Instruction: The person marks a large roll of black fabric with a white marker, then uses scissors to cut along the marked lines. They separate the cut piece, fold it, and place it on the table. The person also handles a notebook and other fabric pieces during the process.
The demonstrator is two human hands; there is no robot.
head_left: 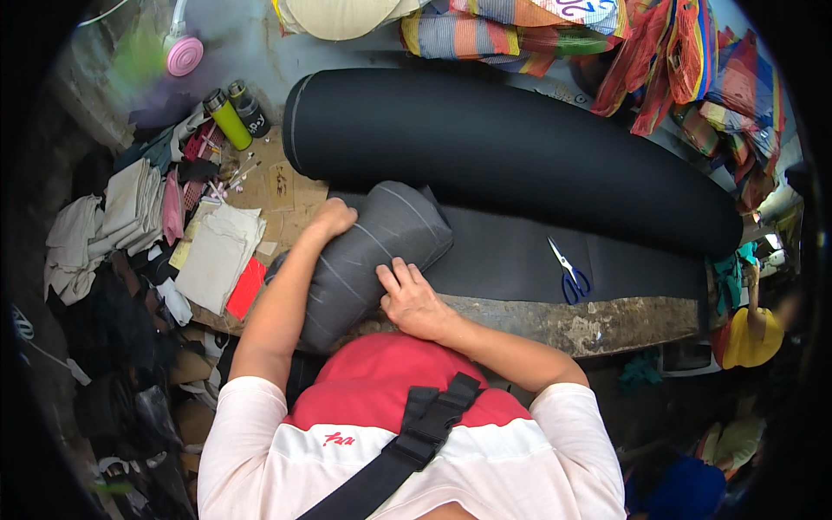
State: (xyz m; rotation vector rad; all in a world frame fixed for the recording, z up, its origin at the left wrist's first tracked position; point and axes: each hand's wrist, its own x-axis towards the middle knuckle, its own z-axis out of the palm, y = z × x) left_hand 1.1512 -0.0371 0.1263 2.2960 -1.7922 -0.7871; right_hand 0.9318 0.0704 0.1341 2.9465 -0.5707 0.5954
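Note:
A thick folded bundle of dark grey fabric (373, 251) with pale lines across it lies tilted at the table's near edge, close to my body. My left hand (334, 217) is closed at the bundle's upper left edge, its fingertips partly hidden. On the bundle's right side rests my right hand (414, 299), fingers apart and slightly bent against the fabric. Beyond both hands stretches a large roll of black fabric (503, 147). A flat black sheet (511, 251) extends from beneath the roll. Scissors (568, 273) with dark blue handles lie on that sheet, right of my right hand.
At the left are stacked pale cloth pieces (217, 251), a red piece (247, 288), a green bottle (227, 120) and a dark bottle (250, 111). Striped bags (520, 35) hang behind the roll. Another person in yellow (752, 338) is at the far right. The worn table edge (598, 328) curves nearby.

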